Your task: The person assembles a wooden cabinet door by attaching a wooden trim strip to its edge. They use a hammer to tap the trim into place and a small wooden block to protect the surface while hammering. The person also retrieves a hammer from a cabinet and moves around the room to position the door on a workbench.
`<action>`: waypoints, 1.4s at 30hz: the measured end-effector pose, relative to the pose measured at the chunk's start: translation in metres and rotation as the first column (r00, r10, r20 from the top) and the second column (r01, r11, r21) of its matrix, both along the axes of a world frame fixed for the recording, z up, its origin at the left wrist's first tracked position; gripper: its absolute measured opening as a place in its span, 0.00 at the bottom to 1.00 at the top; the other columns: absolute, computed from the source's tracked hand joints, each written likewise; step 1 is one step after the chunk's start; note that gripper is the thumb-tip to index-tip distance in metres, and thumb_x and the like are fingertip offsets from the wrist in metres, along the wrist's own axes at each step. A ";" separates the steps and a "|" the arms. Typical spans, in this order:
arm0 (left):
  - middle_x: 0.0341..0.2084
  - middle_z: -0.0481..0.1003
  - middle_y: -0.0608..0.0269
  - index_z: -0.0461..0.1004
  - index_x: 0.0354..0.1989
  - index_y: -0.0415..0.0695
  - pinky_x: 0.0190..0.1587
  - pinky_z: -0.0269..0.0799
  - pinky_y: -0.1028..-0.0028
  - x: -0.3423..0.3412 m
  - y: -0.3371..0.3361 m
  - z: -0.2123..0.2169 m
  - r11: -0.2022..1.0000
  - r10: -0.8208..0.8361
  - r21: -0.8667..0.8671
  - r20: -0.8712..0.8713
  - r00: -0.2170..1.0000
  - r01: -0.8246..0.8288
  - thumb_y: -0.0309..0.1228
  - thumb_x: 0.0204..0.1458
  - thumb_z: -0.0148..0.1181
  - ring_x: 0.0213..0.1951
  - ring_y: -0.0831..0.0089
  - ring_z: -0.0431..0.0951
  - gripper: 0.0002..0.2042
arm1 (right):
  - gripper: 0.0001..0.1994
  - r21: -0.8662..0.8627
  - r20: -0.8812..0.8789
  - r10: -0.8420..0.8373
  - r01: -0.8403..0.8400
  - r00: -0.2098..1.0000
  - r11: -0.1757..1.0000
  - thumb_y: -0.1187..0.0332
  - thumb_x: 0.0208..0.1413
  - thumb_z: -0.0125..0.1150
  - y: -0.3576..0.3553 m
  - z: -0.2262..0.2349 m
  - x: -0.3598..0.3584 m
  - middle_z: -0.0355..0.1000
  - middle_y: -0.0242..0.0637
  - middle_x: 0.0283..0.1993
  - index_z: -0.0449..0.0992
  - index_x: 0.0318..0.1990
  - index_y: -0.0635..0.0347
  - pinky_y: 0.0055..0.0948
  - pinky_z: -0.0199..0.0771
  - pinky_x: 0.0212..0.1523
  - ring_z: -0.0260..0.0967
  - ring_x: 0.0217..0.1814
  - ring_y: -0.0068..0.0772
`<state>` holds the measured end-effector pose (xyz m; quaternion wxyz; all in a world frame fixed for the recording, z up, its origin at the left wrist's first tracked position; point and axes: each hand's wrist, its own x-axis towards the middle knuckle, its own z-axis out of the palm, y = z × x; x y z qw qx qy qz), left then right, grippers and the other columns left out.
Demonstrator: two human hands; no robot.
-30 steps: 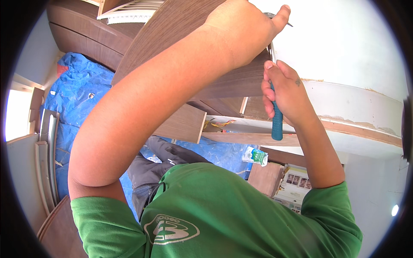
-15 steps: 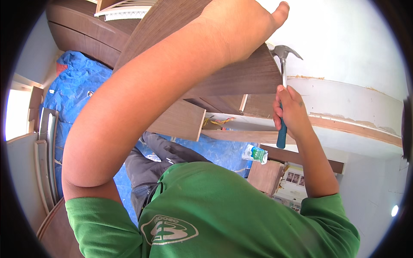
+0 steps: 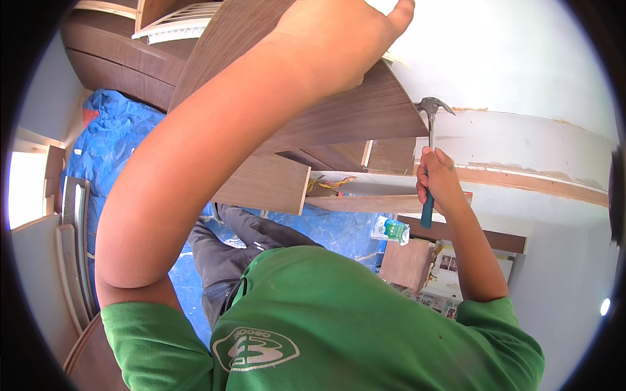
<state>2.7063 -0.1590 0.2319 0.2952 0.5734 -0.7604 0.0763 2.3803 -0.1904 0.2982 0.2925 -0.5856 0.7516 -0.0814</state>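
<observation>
Nearest: left hand [image 3: 339,45], high in view, laid over a broad, dark brown wood-grain panel [image 3: 365,104]. One digit juts out past the edge; the other fingers are hidden, so cannot tell whether they grip the panel or only press on it.

Right hand [image 3: 440,181], a little farther right: fingers curled closed round the blue-green handle of a steel-shafted claw hammer [image 3: 431,133]. Butt end shows below the fist; grey metal head up, beside the panel's right edge. Touching or just clear: cannot tell.

Hammer: rigid, likely head-heavy, hard to harm. Best held by the handle, lower down for swing, higher for control.

Panel: looks stiff, probably weighty and awkward for its breadth. Smooth face may slide under a palm; the corner near the hammer likely chips if struck. Safer taken by opposite edges than by the flat.

Beyond: white painted wall [image 3: 508,58] at right. Below, yellow loose wires [image 3: 336,184], then a crumpled blue plastic sheet [image 3: 332,228] and a white-and-green soft packet [image 3: 391,230].
</observation>
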 end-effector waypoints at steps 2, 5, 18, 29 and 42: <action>0.25 0.80 0.59 0.59 0.72 0.34 0.43 0.73 0.66 -0.001 -0.003 0.007 0.994 -0.031 0.100 0.001 1.000 0.031 0.41 0.51 0.70 0.32 0.61 0.81 0.42 | 0.16 -0.015 0.005 -0.022 0.022 1.000 1.000 0.57 0.73 0.45 -0.002 -0.003 -0.013 0.56 0.31 0.17 0.61 0.34 0.58 0.31 0.57 0.09 0.55 0.09 0.27; 0.33 0.82 0.55 0.64 0.69 0.39 0.48 0.74 0.64 0.000 -0.012 0.016 0.966 -0.048 0.254 -0.023 0.999 0.052 0.44 0.51 0.70 0.40 0.60 0.82 0.38 | 0.16 -0.043 0.006 0.012 -0.012 1.000 0.999 0.57 0.73 0.45 -0.014 -0.009 -0.038 0.57 0.31 0.17 0.62 0.33 0.57 0.33 0.58 0.09 0.56 0.10 0.29; 0.26 0.79 0.60 0.75 0.51 0.46 0.41 0.75 0.62 -0.008 -0.070 -0.007 0.992 0.085 0.086 0.056 0.995 -0.090 0.51 0.44 0.74 0.34 0.58 0.81 0.30 | 0.15 0.337 0.264 -0.459 0.365 0.849 0.868 0.56 0.70 0.49 0.085 -0.139 -0.199 0.59 0.32 0.17 0.64 0.34 0.55 0.35 0.59 0.11 0.57 0.11 0.32; 0.35 0.82 0.60 0.82 0.42 0.48 0.56 0.70 0.58 0.000 -0.117 0.004 0.999 0.028 0.015 0.148 0.989 -0.030 0.54 0.47 0.71 0.44 0.58 0.80 0.23 | 0.17 0.518 0.079 -0.779 0.642 0.622 0.565 0.55 0.69 0.51 0.246 -0.269 -0.298 0.60 0.37 0.19 0.67 0.34 0.60 0.40 0.62 0.12 0.58 0.12 0.35; 0.58 0.77 0.62 0.77 0.59 0.48 0.67 0.61 0.56 -0.106 -0.129 0.026 0.977 -0.171 -0.079 0.248 0.954 0.196 0.53 0.56 0.65 0.62 0.61 0.72 0.28 | 0.20 0.568 -0.014 -0.794 0.659 0.607 0.494 0.54 0.70 0.47 0.315 -0.349 -0.348 0.65 0.43 0.23 0.69 0.39 0.66 0.44 0.65 0.13 0.66 0.15 0.41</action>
